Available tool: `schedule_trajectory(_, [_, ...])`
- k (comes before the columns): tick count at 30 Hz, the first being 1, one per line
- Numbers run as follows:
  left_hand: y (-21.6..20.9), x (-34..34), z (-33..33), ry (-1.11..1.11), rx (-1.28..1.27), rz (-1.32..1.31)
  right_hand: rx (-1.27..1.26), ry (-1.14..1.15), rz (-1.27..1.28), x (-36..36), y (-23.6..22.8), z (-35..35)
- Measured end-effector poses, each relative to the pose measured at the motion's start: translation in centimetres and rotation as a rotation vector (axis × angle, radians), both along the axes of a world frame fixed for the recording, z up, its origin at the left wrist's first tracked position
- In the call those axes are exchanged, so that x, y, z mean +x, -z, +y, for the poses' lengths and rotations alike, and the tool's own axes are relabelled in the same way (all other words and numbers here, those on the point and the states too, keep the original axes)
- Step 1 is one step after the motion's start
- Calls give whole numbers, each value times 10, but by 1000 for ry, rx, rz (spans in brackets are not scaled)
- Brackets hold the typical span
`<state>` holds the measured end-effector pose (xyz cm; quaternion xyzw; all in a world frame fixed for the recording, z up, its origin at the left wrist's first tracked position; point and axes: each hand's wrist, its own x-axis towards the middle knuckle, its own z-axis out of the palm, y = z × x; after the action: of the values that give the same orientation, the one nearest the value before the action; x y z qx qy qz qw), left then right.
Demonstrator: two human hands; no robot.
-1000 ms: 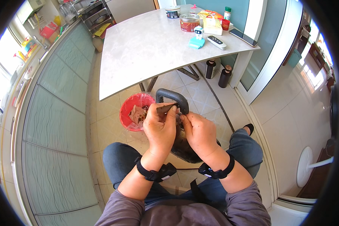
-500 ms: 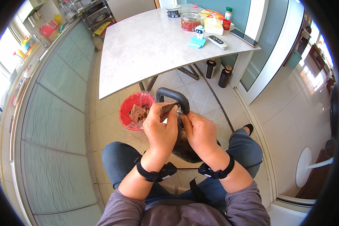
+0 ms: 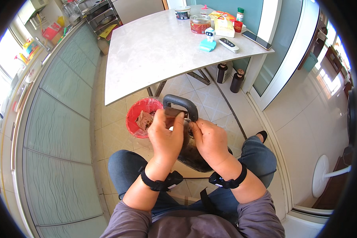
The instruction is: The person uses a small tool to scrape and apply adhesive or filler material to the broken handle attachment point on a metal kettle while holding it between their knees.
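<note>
Apparent step: work at the black handle (image 3: 183, 100), left hand (image 3: 165, 138) pinching a dark strip (image 3: 171, 112), right hand (image 3: 210, 141) pinched, contents hidden; next move likely needs steadiness.

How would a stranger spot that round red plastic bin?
Find the large pale-topped table. On the tiled floor below its near edge, left of the bare left hand, sits the bin. Unlike the dark bottles farther right, it's red and wide-mouthed.
</note>
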<state>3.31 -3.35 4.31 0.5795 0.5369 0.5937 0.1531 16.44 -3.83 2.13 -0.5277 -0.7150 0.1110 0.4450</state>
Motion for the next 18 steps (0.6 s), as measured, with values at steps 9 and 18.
schedule_trajectory(9, [0, -22, 22, -147, -54, -138, 0, -7, 15, 2, -2, 0])
schedule_trajectory(18, [11, 2, 15, 15, 61, -273, -11, -10, 19, 0, -4, -1])
